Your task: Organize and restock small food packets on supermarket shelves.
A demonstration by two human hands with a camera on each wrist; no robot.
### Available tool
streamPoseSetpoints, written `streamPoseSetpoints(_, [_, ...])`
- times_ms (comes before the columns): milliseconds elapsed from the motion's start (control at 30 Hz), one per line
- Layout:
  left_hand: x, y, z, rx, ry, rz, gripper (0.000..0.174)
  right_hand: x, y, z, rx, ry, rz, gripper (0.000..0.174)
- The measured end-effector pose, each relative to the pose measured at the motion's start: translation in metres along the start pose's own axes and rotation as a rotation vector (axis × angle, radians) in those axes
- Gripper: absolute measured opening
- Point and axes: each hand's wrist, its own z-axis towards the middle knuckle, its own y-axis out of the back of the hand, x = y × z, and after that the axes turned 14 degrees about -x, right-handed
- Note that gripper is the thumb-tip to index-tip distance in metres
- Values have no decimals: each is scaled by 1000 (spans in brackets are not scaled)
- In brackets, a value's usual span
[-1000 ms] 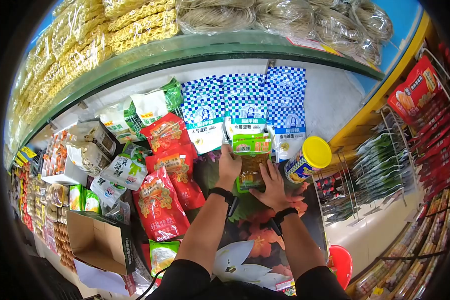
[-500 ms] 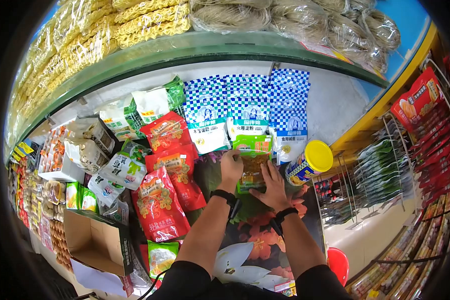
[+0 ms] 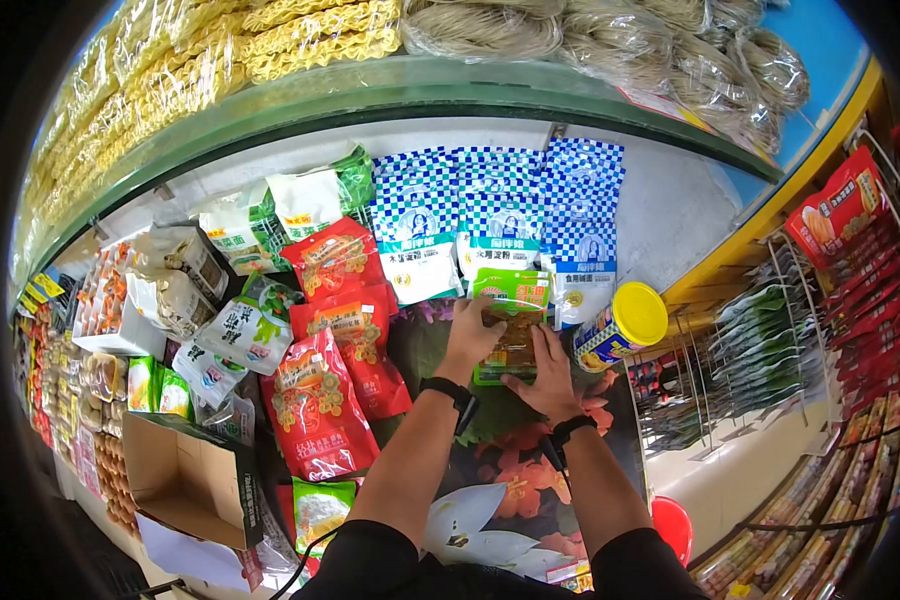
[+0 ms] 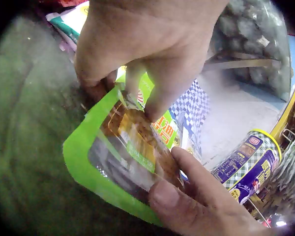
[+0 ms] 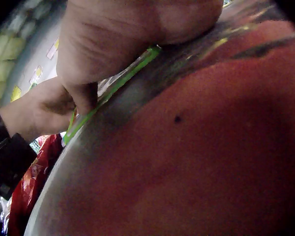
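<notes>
A flat green-edged food packet (image 3: 513, 350) with brown contents lies on the flower-patterned table. My left hand (image 3: 473, 340) is over its upper left part; in the left wrist view, curled fingers of that hand (image 4: 147, 44) pinch the packet (image 4: 137, 140) near its printed top. My right hand (image 3: 545, 378) rests along the right side with fingers extended, its thumb on the lower part. The right wrist view shows my right hand (image 5: 132, 37) above the green rim (image 5: 101, 105), hiding most of the packet.
Checked white bags (image 3: 500, 235) stand behind the packet, and a yellow-lidded can (image 3: 615, 325) is to its right. Red bags (image 3: 320, 410) and an open cardboard box (image 3: 185, 480) lie to the left. A glass shelf (image 3: 450, 90) with noodles hangs above.
My left hand has moved right from beside the packet's left edge onto its upper part, its fingers now on the packet. The right hand stays in about the same place.
</notes>
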Motion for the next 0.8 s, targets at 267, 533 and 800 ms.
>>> streamPoseSetpoints(267, [-8, -7, -13, 19, 26, 34, 70, 1, -2, 0, -6, -9, -30, 109])
streamPoseSetpoints(533, [-3, -20, -23, -126, -53, 13, 69, -3, -6, -1, -19, -13, -37, 108])
streamPoseSetpoints(800, [1, -20, -25, -152, -53, -64, 65, 0, -4, 1, -3, -53, -30, 105])
